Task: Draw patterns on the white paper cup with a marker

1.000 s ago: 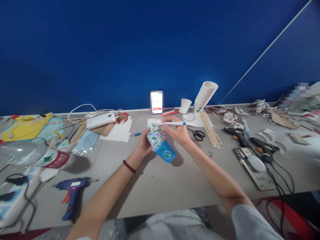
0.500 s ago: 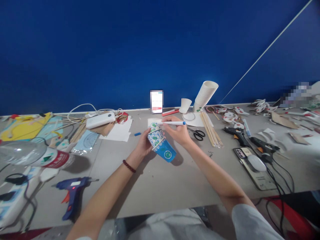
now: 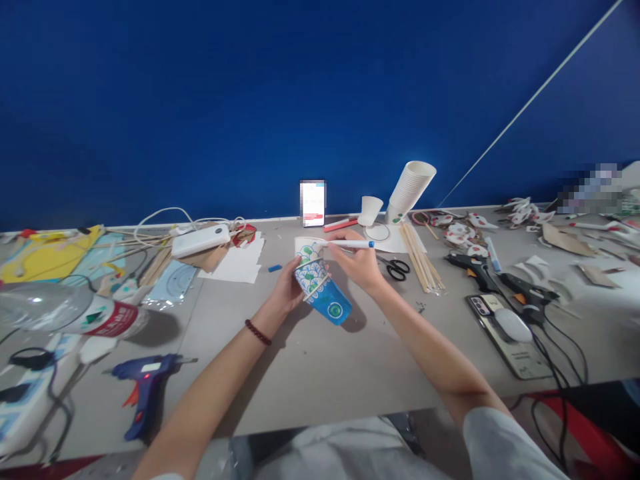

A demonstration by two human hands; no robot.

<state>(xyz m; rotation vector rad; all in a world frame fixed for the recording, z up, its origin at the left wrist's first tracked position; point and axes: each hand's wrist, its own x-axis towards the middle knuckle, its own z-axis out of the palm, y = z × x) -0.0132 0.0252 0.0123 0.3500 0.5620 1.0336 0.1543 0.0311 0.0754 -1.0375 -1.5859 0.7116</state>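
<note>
Several paper cups joined in a bent row [image 3: 313, 277] carry blue scale-like lines and green patches, with a solid blue cup [image 3: 336, 303] at the lower end. My left hand [image 3: 289, 285] is closed around their left side. A white marker with a blue end [image 3: 357, 245] is pinched in my right hand [image 3: 356, 261], its tip side at the upper, mostly white cup; the tip itself is too small to make out. A small blue cap [image 3: 275, 269] lies on the table left of the cups.
Behind stand a lit phone [image 3: 313, 203], a small white cup [image 3: 370, 211] and a tall cup stack [image 3: 411, 190]. Scissors [image 3: 398, 269], wooden sticks [image 3: 420, 260] and glue guns [image 3: 473, 270] lie right. At left are a bottle [image 3: 75, 312] and a blue glue gun [image 3: 145, 387].
The marker and my right hand have shifted very slightly at the upper cup, with the marker's blue end a little higher and farther right. The cups have barely turned.
</note>
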